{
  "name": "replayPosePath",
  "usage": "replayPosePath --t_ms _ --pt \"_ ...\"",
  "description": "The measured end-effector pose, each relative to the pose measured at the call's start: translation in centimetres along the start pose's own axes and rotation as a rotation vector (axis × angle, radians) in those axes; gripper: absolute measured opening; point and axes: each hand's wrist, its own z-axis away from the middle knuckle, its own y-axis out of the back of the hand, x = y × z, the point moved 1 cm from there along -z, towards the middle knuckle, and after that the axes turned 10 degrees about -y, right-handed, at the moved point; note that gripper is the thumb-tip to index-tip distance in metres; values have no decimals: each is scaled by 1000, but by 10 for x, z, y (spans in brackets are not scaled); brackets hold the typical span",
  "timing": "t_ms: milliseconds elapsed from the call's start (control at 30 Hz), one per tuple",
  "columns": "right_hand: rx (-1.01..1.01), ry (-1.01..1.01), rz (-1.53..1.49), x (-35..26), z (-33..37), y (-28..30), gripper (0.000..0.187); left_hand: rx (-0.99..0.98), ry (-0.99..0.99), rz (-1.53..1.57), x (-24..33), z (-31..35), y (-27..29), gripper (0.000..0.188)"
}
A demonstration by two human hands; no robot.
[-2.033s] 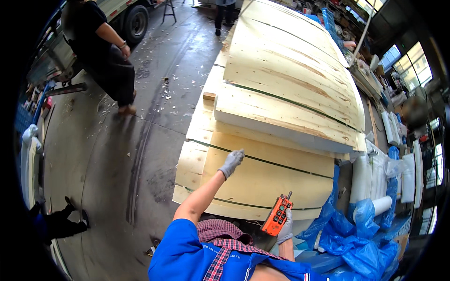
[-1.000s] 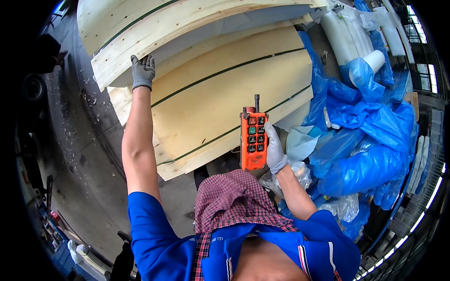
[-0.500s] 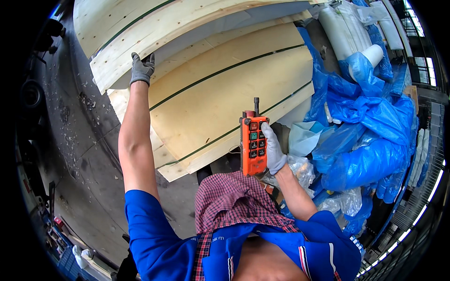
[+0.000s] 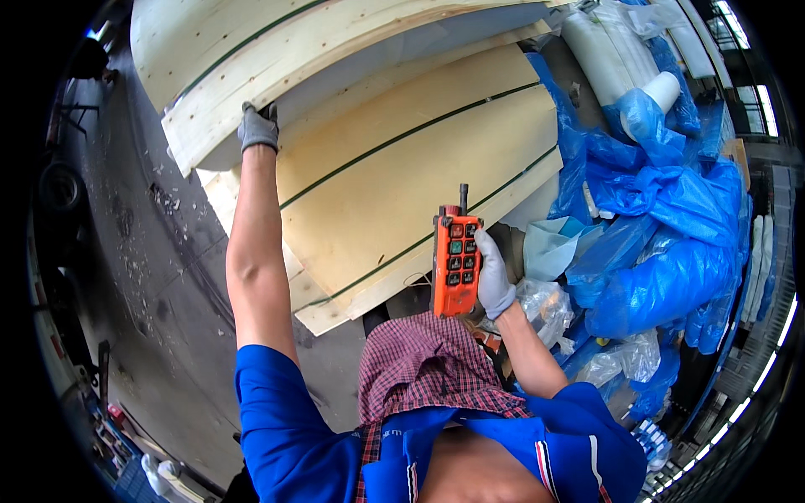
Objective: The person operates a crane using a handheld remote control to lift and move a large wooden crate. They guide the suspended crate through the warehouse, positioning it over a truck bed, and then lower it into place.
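Head view is the only feed I've got here, so that's what I'm going off. From my seat, the left hand, in a grey glove, is up at the near edge of the upper wood stack, close to its left corner. The fingers look bent in against that edge, but the tips are partly hidden, so I can't tell if I've got a real grip or just contact.

Right hand, also gloved, is wrapped around an orange remote, stubby antenna pointing away from the body. The thumb is near the buttons; can't tell if one's pressed.

The upper stack sits above the lower wood stack, set back so a wide pale strip shows on my side. A dark strap runs across the upper one, and the lower one has its own straps too. Heap of blue plastic off to the right, beside the lower stack.

How far along? I'd call it midway: remote in hand, left hand at the stack, strap in place, upper stack over the lower. Near edges don't line up, and I can't see whether the top one's full weight is down. So what's left is honestly hard to call from this angle.
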Motion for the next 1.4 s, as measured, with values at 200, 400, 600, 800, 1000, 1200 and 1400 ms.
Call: replayPosePath --t_ms 200,400,600,800,1000,1200,1400 --pt "-45 27 136 -13 11 0 42 26 -33 -28 -11 -6 5 32" --pt "-32 62 146 -11 11 4 42 10 -26 -44 -2 -3 2 33" --pt "-72 29 101 -8 3 8 43 -7 -37 -23 3 -20 9 33" --pt "-60 -25 -2 -8 -11 5 47 14 -48 -48 7 -23 10 33" --pt "-1 -28 67 -8 -20 13 45 -9 -83 -43 19 -34 25 30" --pt "-50 5 16 -15 -14 -1 45 -91 -131 -70 58 -30 20 29" --pt "-161 12 48 -18 -5 6 45 -111 -115 -64 89 -30 13 29"
